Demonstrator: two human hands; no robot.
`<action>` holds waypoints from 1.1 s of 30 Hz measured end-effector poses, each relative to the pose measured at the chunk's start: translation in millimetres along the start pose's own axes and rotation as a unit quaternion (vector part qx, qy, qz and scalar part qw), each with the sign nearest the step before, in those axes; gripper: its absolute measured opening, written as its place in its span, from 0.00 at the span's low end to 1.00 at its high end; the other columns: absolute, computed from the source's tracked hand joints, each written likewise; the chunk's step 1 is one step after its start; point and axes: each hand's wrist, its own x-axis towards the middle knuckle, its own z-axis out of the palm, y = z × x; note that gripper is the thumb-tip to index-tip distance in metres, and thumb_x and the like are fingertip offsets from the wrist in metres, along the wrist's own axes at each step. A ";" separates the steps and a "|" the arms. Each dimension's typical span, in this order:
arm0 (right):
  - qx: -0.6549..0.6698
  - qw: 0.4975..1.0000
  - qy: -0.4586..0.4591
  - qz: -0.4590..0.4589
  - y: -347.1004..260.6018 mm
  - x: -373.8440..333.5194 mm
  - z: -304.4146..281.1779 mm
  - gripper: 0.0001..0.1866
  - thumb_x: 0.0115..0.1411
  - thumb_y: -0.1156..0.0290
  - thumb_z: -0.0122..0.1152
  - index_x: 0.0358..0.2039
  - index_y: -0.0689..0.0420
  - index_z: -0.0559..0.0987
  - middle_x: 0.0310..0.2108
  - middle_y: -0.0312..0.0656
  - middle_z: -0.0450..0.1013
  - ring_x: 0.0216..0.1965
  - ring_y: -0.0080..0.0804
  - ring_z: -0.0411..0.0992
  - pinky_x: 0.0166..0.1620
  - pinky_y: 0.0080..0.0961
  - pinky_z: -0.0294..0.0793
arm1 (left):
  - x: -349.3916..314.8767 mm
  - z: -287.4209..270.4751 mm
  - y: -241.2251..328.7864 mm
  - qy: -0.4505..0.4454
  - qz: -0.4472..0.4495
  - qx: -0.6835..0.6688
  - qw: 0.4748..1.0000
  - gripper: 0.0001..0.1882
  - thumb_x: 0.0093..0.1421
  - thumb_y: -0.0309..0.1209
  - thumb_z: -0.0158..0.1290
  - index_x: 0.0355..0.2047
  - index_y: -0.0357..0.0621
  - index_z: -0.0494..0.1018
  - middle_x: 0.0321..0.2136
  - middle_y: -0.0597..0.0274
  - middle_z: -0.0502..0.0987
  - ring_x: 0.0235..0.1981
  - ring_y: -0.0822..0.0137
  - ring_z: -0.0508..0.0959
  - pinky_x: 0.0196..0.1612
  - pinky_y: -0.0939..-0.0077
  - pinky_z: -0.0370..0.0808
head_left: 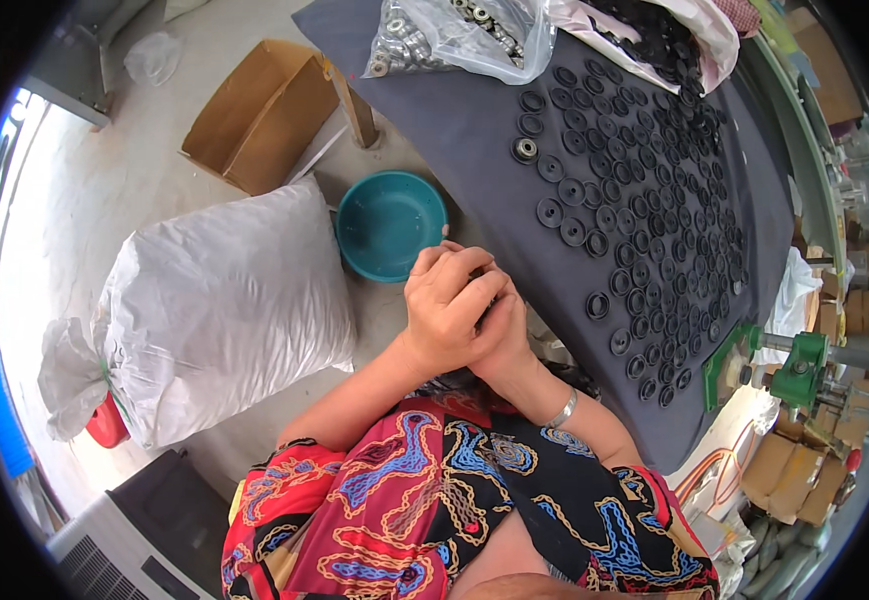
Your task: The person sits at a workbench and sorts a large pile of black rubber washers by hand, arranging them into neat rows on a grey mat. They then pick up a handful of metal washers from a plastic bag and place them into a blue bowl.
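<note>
My left hand [447, 308] and my right hand [501, 335] are pressed together in front of my body, fingers curled over one another. A dark gap shows between them, and whatever they may hold is hidden. Close by on the right, many black round plastic wheels [607, 218] lie spread over a dark cloth-covered table [475, 125]. One wheel [525, 150] at the left edge of the spread has a shiny metal bearing on it. Just beyond my hands, a teal basin [392, 226] stands below the table's edge.
A clear bag of metal bearings [405, 45] and a pink-white sack [720, 45] spilling black wheels lie at the table's far end. A full white sack [225, 310] and a cardboard box [260, 115] stand left. A green metal clamp-like fixture [803, 370] is at right.
</note>
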 end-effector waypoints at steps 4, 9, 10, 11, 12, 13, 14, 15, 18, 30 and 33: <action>-0.023 0.999 -0.008 -0.033 3.7 2.0 -3.4 0.20 0.69 0.59 0.34 0.49 0.60 0.69 0.50 0.43 0.68 0.54 0.34 0.65 0.58 0.30 0.63 | -6.9 2.8 0.1 0.016 -0.005 -0.023 1.000 0.14 0.39 0.25 0.60 0.30 0.37 0.75 0.35 0.49 0.75 0.34 0.53 0.76 0.37 0.66 0.74; -0.030 0.998 -0.024 -0.058 5.6 1.5 -8.2 0.18 0.69 0.61 0.37 0.47 0.59 0.70 0.48 0.41 0.69 0.52 0.32 0.66 0.57 0.27 0.64 | -4.9 2.1 10.2 0.047 0.018 -0.037 0.998 0.15 0.43 0.26 0.59 0.34 0.35 0.76 0.44 0.40 0.72 0.42 0.48 0.76 0.44 0.61 0.75; -0.029 0.997 -0.030 -0.061 6.6 1.6 -8.9 0.17 0.69 0.61 0.38 0.47 0.59 0.70 0.48 0.41 0.69 0.52 0.31 0.67 0.57 0.27 0.65 | -4.0 2.2 12.2 0.044 0.032 -0.047 0.997 0.15 0.43 0.26 0.59 0.33 0.35 0.76 0.44 0.39 0.72 0.42 0.47 0.76 0.45 0.60 0.74; -0.029 0.997 -0.036 -0.064 7.2 1.3 -9.9 0.17 0.68 0.61 0.38 0.47 0.58 0.71 0.47 0.41 0.69 0.51 0.31 0.67 0.56 0.27 0.65 | -3.4 3.3 14.4 0.042 0.047 -0.056 0.996 0.15 0.43 0.26 0.59 0.33 0.35 0.76 0.44 0.39 0.72 0.43 0.46 0.76 0.46 0.58 0.74; -0.024 0.997 -0.042 -0.064 7.9 1.8 -10.0 0.16 0.68 0.62 0.39 0.46 0.58 0.71 0.47 0.40 0.69 0.51 0.30 0.67 0.56 0.26 0.65 | -2.0 2.3 17.1 0.038 0.060 -0.061 0.996 0.15 0.43 0.26 0.59 0.33 0.34 0.75 0.45 0.39 0.72 0.43 0.45 0.75 0.47 0.57 0.73; -0.018 0.997 -0.049 -0.065 7.1 1.1 -12.4 0.16 0.68 0.62 0.40 0.46 0.58 0.71 0.47 0.40 0.69 0.51 0.30 0.67 0.56 0.26 0.65 | -1.0 2.2 19.6 0.029 0.068 -0.066 0.995 0.15 0.43 0.26 0.59 0.33 0.34 0.75 0.44 0.39 0.72 0.43 0.44 0.75 0.48 0.56 0.73; -0.009 0.996 -0.058 -0.067 7.7 1.3 -14.0 0.15 0.68 0.62 0.40 0.46 0.58 0.71 0.46 0.40 0.70 0.50 0.29 0.68 0.56 0.25 0.66 | 0.0 3.0 22.1 0.021 0.076 -0.070 0.994 0.15 0.43 0.27 0.60 0.32 0.34 0.75 0.44 0.39 0.72 0.44 0.44 0.75 0.48 0.54 0.72; -0.001 0.995 -0.065 -0.073 7.9 1.2 -17.1 0.15 0.68 0.63 0.41 0.45 0.57 0.72 0.46 0.39 0.70 0.50 0.29 0.68 0.55 0.25 0.66 | 2.6 4.1 23.3 0.012 0.087 -0.077 0.993 0.15 0.42 0.27 0.60 0.32 0.34 0.75 0.44 0.39 0.72 0.44 0.43 0.75 0.49 0.53 0.72; 0.071 0.991 -0.101 -0.050 12.8 -6.7 -35.1 0.13 0.67 0.64 0.43 0.44 0.57 0.73 0.45 0.38 0.70 0.49 0.28 0.69 0.54 0.24 0.67 | 5.1 1.5 28.1 0.010 0.091 -0.108 0.990 0.12 0.44 0.25 0.58 0.31 0.35 0.75 0.43 0.41 0.72 0.44 0.44 0.75 0.49 0.52 0.72; 0.240 0.928 -0.055 0.279 20.7 -83.4 -136.3 0.14 0.58 0.63 0.54 0.37 0.61 0.74 0.34 0.50 0.71 0.24 0.31 0.67 0.20 0.24 0.64 | -67.3 -11.4 -220.8 0.030 -0.364 0.149 0.919 0.05 0.56 0.24 0.51 0.29 0.37 0.77 0.32 0.54 0.78 0.34 0.54 0.78 0.38 0.64 0.74; 0.195 0.937 0.010 0.289 29.1 -96.0 -162.8 0.13 0.57 0.65 0.53 0.37 0.61 0.74 0.33 0.49 0.71 0.24 0.31 0.68 0.20 0.25 0.64 | -106.6 -4.9 -305.4 -0.086 -0.363 0.273 0.887 0.08 0.54 0.25 0.51 0.30 0.41 0.79 0.33 0.54 0.79 0.37 0.52 0.77 0.41 0.59 0.73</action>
